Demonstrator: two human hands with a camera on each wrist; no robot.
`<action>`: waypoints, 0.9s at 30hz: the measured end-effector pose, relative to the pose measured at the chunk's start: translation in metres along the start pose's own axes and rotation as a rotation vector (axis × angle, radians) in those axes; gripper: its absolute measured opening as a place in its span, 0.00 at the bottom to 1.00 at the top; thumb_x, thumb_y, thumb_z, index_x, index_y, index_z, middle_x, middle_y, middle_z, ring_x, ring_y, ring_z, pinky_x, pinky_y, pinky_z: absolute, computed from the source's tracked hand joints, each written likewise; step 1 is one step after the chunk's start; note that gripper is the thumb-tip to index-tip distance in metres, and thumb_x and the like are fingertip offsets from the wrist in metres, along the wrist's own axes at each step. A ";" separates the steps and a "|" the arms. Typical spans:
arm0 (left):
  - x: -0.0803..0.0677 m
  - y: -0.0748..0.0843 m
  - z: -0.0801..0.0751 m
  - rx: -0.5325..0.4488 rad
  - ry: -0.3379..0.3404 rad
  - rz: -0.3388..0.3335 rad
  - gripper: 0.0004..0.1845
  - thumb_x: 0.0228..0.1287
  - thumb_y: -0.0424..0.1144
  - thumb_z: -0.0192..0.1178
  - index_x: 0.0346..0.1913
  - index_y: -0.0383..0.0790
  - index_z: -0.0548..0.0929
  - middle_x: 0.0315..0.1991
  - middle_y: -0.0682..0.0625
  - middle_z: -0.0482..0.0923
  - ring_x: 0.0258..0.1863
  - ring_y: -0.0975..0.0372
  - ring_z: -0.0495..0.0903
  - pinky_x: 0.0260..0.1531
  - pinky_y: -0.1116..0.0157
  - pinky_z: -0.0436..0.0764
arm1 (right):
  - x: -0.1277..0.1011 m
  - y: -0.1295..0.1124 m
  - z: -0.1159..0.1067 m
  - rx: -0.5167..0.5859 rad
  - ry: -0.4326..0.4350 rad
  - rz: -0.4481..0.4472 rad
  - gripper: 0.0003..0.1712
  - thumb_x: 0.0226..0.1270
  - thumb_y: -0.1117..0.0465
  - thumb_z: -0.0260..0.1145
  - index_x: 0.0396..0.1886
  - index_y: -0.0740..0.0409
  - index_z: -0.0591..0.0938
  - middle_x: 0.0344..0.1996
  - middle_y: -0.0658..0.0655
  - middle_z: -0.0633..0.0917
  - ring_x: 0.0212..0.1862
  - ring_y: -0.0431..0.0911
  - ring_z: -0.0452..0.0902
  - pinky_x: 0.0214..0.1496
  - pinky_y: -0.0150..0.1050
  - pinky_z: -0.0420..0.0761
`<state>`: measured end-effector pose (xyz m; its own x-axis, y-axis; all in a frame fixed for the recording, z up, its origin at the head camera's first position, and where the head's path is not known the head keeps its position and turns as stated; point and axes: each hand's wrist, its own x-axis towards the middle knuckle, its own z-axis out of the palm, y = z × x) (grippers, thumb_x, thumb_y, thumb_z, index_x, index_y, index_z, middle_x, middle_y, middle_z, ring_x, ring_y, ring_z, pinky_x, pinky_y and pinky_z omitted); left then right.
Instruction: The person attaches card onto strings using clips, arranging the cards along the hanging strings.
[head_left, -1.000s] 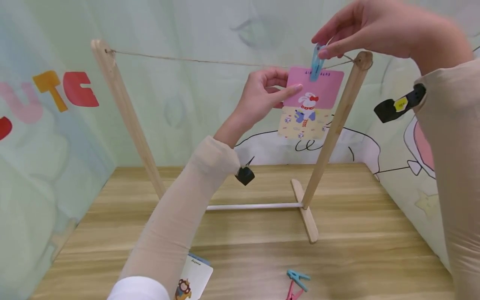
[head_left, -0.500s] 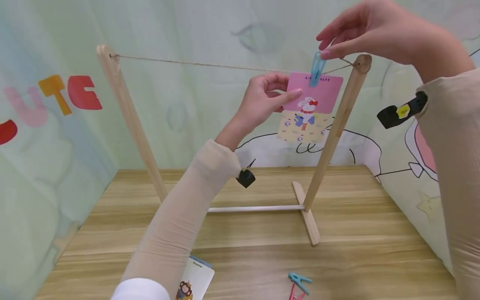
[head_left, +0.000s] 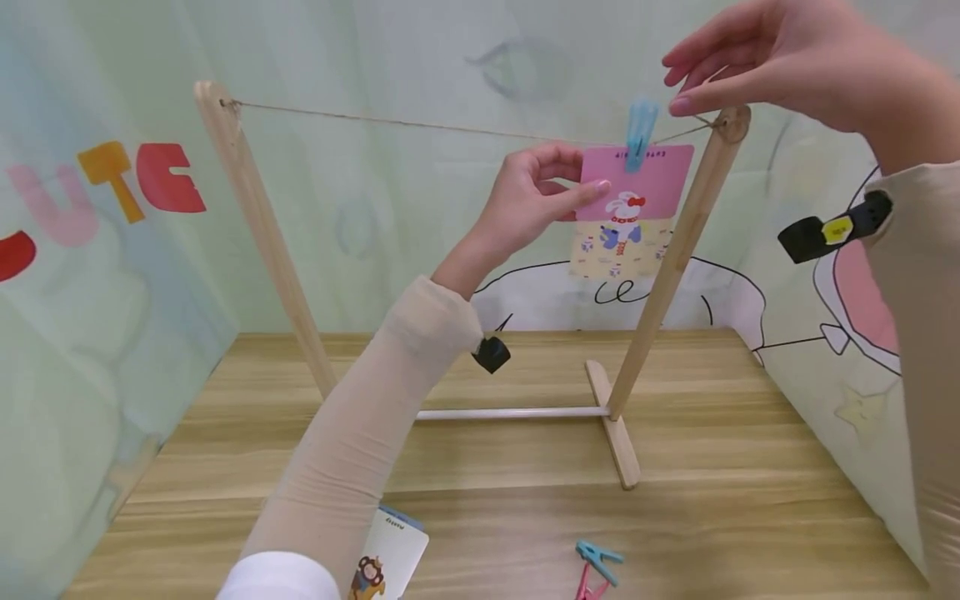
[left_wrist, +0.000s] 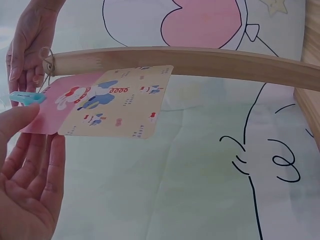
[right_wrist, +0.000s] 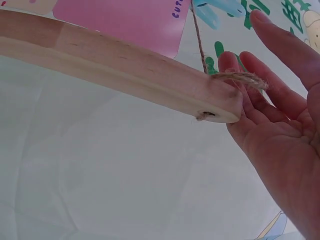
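Observation:
A pink and cream card (head_left: 652, 187) with a white rabbit picture hangs from the twine (head_left: 420, 123) near the right post. A light blue clothespin (head_left: 641, 133) clips its top edge to the line. My left hand (head_left: 528, 196) pinches the card's left edge, thumb in front and fingers behind; the left wrist view shows the same grip on the card (left_wrist: 110, 105). Up and right of the clothespin is my right hand (head_left: 780, 67), its fingers loosely bent and nothing between them. In the right wrist view, the right hand (right_wrist: 285, 110) is beside the post's top.
The wooden stand has a left post (head_left: 262, 233), a right post (head_left: 667, 283) and a white bottom bar (head_left: 517, 413). On the table (head_left: 487, 475) lie a teal clothespin (head_left: 600, 560), a pink clothespin (head_left: 591, 583) and a monkey card (head_left: 397, 550) atop something blue.
My right hand has let go of the light blue clothespin and moved up and right from it. The clothespin stays on the card and line. My left hand keeps its hold on the card.

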<state>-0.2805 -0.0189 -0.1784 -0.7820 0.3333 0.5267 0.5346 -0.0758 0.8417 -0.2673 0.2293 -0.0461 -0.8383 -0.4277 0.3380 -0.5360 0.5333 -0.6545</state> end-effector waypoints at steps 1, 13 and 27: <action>0.000 0.000 0.000 0.000 -0.001 0.003 0.14 0.62 0.32 0.69 0.49 0.32 0.81 0.41 0.44 0.84 0.35 0.52 0.85 0.40 0.61 0.86 | -0.001 0.000 -0.001 0.010 0.005 -0.007 0.21 0.60 0.70 0.74 0.54 0.63 0.82 0.46 0.55 0.85 0.42 0.43 0.81 0.43 0.22 0.78; -0.005 -0.002 -0.007 0.048 -0.009 0.025 0.16 0.63 0.32 0.69 0.52 0.32 0.81 0.44 0.45 0.84 0.40 0.56 0.85 0.46 0.64 0.83 | -0.016 0.001 0.000 -0.014 0.068 0.006 0.20 0.60 0.68 0.74 0.53 0.60 0.83 0.43 0.53 0.86 0.38 0.41 0.82 0.42 0.19 0.78; -0.013 -0.006 -0.021 0.086 -0.028 -0.008 0.18 0.63 0.32 0.70 0.54 0.32 0.80 0.46 0.45 0.83 0.44 0.58 0.84 0.49 0.65 0.82 | -0.027 -0.001 0.005 0.019 0.117 -0.023 0.21 0.58 0.71 0.74 0.53 0.60 0.84 0.43 0.53 0.85 0.39 0.42 0.81 0.43 0.19 0.76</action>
<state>-0.2800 -0.0430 -0.1879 -0.7778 0.3602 0.5150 0.5546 0.0080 0.8321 -0.2439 0.2365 -0.0580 -0.8323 -0.3512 0.4289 -0.5542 0.5102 -0.6577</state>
